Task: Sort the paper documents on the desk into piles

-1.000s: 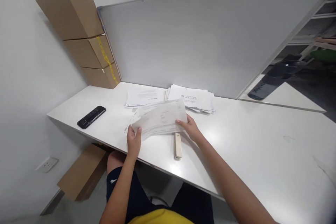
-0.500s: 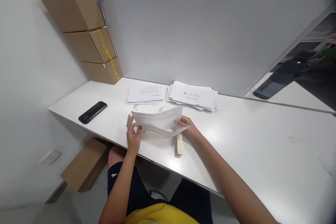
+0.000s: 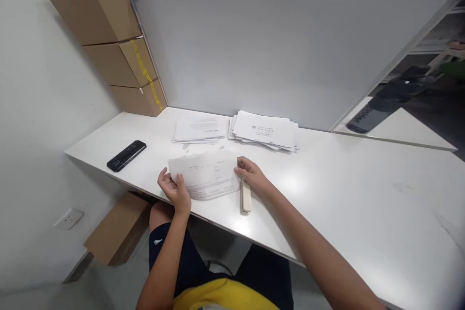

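Note:
Printed sheets of paper (image 3: 205, 174) are held just above the table, tilted toward me, between my two hands. My left hand (image 3: 176, 191) grips their left edge, thumb in front and fingers behind. At the right edge my right hand (image 3: 250, 173) pinches them between thumb and fingers. How many sheets there are I cannot tell. A cream-coloured stapler (image 3: 246, 197) lies on the table just below my right hand. Behind the held paper lie a smaller stack of printed papers (image 3: 199, 129) and, to its right, a thicker stack of papers (image 3: 267, 131).
A black phone (image 3: 126, 156) lies toward the left end of the white table (image 3: 345, 193). Cardboard boxes (image 3: 127, 65) stand stacked in the back left corner, against a grey partition (image 3: 254, 48). Another box (image 3: 118, 227) sits below the table. A dark bottle (image 3: 385, 101) stands beyond the partition.
The paper, which was bowed open with a gap between its layers, now lies together and faces me. Both hands have shifted left, the left one also slightly lower.

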